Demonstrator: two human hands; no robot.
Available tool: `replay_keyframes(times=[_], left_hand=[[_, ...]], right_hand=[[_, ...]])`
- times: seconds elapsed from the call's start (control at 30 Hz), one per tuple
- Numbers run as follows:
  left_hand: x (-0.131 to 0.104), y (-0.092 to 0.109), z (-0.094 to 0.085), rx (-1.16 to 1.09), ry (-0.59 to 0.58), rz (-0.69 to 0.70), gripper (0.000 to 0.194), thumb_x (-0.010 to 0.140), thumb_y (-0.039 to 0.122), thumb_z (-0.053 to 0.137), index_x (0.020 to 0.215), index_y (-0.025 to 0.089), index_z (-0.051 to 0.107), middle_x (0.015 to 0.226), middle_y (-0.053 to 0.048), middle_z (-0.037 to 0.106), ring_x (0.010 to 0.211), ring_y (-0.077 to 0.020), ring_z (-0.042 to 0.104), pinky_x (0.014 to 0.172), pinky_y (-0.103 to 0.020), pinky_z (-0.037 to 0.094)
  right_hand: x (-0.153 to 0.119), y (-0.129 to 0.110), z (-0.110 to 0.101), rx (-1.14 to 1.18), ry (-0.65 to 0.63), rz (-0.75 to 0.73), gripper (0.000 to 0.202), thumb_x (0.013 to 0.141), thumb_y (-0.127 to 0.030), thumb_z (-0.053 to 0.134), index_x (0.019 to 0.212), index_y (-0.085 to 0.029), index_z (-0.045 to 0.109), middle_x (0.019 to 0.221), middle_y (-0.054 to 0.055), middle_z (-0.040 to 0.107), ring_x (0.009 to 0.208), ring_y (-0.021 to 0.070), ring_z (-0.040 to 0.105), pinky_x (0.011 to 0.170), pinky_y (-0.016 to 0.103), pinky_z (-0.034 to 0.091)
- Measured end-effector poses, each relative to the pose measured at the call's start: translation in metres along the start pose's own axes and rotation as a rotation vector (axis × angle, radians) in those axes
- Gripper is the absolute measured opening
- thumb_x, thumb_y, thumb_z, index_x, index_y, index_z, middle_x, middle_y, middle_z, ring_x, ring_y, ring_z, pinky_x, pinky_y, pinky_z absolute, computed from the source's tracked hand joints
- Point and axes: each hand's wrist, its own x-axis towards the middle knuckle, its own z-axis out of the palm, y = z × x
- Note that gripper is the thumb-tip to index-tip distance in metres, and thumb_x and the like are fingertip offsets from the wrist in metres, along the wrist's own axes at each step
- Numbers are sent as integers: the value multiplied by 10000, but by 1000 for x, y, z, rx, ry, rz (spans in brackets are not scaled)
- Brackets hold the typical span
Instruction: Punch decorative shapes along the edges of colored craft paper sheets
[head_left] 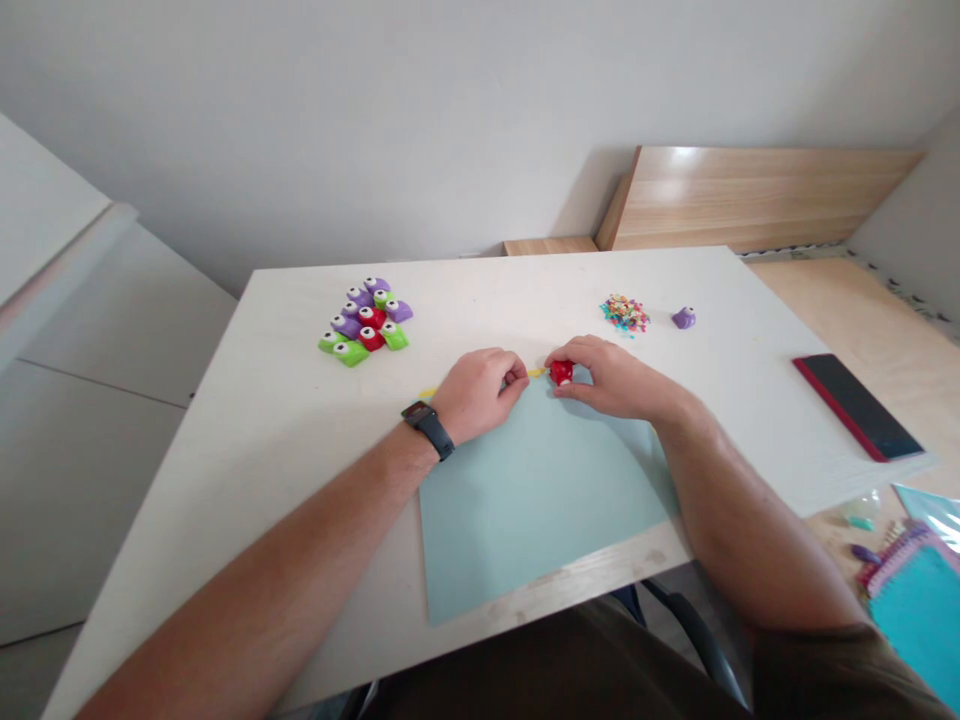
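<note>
A light green-blue sheet [544, 490] lies on the white table, with a yellow strip [535, 373] along its far edge. My right hand [611, 375] grips a small red figure [560, 373] between thumb and fingers, at the sheet's far edge. Just left of it, my left hand [484, 390] is closed, thumb and fingers pressed together over the far edge; what it pinches, if anything, is too small to make out. A dark watch [429, 428] is on the left wrist.
Purple, green and red one-eyed figures [371, 315] stand grouped at the back left. Colourful small bits [625, 314] and one purple figure [684, 318] are at the back right. A dark, red-edged flat object [859, 407] lies at the table's right edge [900, 466].
</note>
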Motion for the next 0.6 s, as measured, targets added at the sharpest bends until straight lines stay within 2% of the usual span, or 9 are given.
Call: replay_keyframes(times=[0.43,0.6], left_hand=[[0,0,-1,1,-9,-13,113,934,262,597,905,193,682,861,-31,699,804,-195,648,753,-342,489],[0,1,-1,7,-11,-16,110,930,263,600,903,194,682,865,-35,702,815,-201,652,754,-344,492]], right_hand=[[-1,1,-1,35,38,40,287,893,-329,704,1139,-181,696,1053,94,735,977,248,663,911,393,507],[-1,-1,0,37,23,34,280,885,-323,715,1137,-201,700,1063,86,732,999,249,661,927,391,502]])
